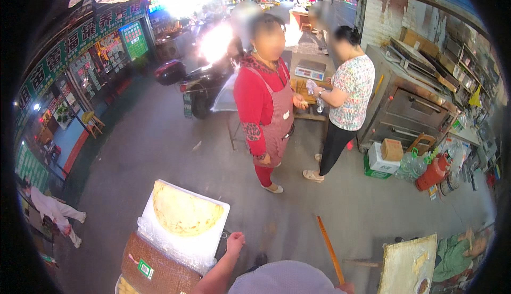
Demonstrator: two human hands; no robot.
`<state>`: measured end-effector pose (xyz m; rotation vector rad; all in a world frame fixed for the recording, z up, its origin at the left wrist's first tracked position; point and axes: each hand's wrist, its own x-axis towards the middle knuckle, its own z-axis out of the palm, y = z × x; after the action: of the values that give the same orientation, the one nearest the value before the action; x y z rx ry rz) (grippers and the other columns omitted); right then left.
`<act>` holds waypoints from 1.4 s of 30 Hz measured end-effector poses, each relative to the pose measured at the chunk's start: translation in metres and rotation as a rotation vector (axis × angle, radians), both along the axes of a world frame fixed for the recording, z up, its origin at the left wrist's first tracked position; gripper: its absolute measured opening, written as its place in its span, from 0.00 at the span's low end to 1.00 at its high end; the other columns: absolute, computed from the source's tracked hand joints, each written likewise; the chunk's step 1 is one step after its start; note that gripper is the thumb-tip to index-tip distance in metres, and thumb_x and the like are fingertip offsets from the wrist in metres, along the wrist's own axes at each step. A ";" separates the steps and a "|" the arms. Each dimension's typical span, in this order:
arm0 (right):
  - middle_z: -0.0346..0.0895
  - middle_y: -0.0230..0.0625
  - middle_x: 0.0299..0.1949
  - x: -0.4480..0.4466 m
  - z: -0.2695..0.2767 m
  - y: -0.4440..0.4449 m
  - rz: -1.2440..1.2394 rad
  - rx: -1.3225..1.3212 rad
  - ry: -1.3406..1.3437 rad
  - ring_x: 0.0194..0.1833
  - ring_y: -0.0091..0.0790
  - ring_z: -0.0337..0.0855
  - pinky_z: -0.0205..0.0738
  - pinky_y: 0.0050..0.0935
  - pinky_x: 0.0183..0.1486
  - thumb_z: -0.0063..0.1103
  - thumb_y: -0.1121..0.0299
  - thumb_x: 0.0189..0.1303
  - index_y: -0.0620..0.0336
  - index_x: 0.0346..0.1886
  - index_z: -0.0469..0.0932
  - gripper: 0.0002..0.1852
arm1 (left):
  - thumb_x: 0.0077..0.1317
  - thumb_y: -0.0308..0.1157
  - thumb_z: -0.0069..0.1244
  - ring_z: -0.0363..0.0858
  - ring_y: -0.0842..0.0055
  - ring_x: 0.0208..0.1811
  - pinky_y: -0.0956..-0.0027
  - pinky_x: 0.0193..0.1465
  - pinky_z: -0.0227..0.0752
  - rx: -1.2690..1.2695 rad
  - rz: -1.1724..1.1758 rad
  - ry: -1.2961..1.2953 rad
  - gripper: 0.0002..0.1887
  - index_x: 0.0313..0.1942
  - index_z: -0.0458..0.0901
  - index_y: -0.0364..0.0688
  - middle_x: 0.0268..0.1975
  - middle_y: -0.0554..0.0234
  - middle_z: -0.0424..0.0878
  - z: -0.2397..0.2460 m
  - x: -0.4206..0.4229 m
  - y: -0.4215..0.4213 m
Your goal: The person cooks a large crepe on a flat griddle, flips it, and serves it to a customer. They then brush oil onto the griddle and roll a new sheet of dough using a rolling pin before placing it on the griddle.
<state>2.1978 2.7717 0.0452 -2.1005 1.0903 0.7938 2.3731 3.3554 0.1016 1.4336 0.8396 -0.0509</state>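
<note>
My left hand is curled with nothing visible in it, beside the right edge of a white board. On that board lies a large flat half-round pancake. My right hand, at the bottom edge and partly cut off, is closed on the lower end of a long thin wooden stick, which points up and away. Clear plastic wrap is bunched along the board's near side, next to a brown woven cover bearing a printed code card.
Two people stand ahead near a table with a digital scale. A metal oven, boxes and a red gas cylinder stand right. A pale-topped table is at lower right, with a seated person beside it. A motorcycle is parked ahead.
</note>
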 end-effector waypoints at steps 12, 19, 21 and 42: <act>0.77 0.31 0.16 -0.002 0.006 0.017 0.071 0.148 -0.278 0.17 0.28 0.74 0.67 0.36 0.21 0.74 0.64 0.50 0.65 0.29 0.88 0.12 | 0.67 0.32 0.56 0.82 0.82 0.32 0.77 0.32 0.72 -0.001 -0.113 -0.063 0.11 0.49 0.82 0.41 0.36 0.69 0.84 0.013 0.028 -0.004; 0.81 0.35 0.19 -0.043 -0.006 0.024 -0.013 -0.014 -0.175 0.21 0.30 0.80 0.71 0.39 0.25 0.76 0.60 0.46 0.64 0.26 0.85 0.15 | 0.66 0.31 0.56 0.82 0.81 0.33 0.75 0.34 0.72 -0.012 -0.172 -0.080 0.11 0.47 0.82 0.40 0.34 0.69 0.83 0.007 0.027 -0.011; 0.82 0.35 0.20 -0.051 -0.010 0.025 0.003 -0.080 -0.134 0.22 0.31 0.81 0.72 0.40 0.26 0.76 0.58 0.46 0.64 0.24 0.84 0.17 | 0.63 0.29 0.56 0.80 0.82 0.33 0.74 0.38 0.73 -0.014 -0.183 -0.076 0.12 0.46 0.82 0.36 0.33 0.67 0.84 0.017 0.028 -0.016; 0.86 0.43 0.25 -0.063 -0.004 0.032 0.228 -0.161 -0.168 0.27 0.40 0.86 0.75 0.44 0.32 0.75 0.53 0.47 0.63 0.29 0.86 0.20 | 0.67 0.32 0.56 0.81 0.82 0.33 0.77 0.32 0.70 -0.012 -0.182 -0.147 0.11 0.48 0.82 0.40 0.36 0.69 0.83 0.003 0.014 -0.004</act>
<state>2.1346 2.8038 0.0412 -2.4108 0.8604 0.6367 2.3869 3.3514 0.1049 1.4806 0.5866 -0.0875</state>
